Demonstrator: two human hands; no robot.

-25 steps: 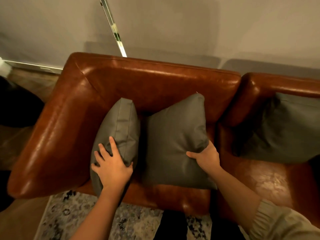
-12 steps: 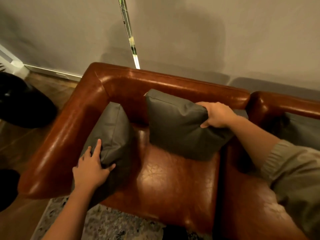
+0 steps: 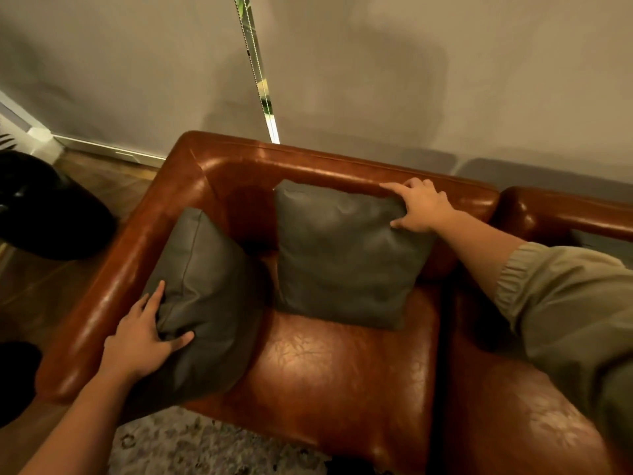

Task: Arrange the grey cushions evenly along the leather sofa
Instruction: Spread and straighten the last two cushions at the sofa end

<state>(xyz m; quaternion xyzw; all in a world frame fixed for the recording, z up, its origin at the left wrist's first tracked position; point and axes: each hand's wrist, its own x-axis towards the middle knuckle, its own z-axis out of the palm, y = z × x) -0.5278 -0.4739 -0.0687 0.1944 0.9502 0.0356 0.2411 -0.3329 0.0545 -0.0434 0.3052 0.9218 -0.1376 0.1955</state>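
Two grey cushions stand on the left seat of the brown leather sofa [image 3: 342,371]. The left cushion [image 3: 212,296] leans against the sofa's left arm, and my left hand [image 3: 144,337] grips its lower left corner, pinching the fabric. The right cushion [image 3: 342,255] stands upright against the backrest, and my right hand [image 3: 418,207] holds its top right corner against the top of the backrest. A sliver of a third grey cushion [image 3: 603,241] shows at the far right, mostly hidden by my sleeve.
A pale wall rises right behind the sofa, with a thin mirrored strip [image 3: 257,73] running down it. A black rounded object [image 3: 44,207] sits on the wooden floor to the left. A patterned rug [image 3: 205,447] lies in front of the sofa.
The right cushion was lifted from the seat and set upright against the backrest, my right hand shifting to its top corner. My left hand pushed the left cushion toward the sofa arm.
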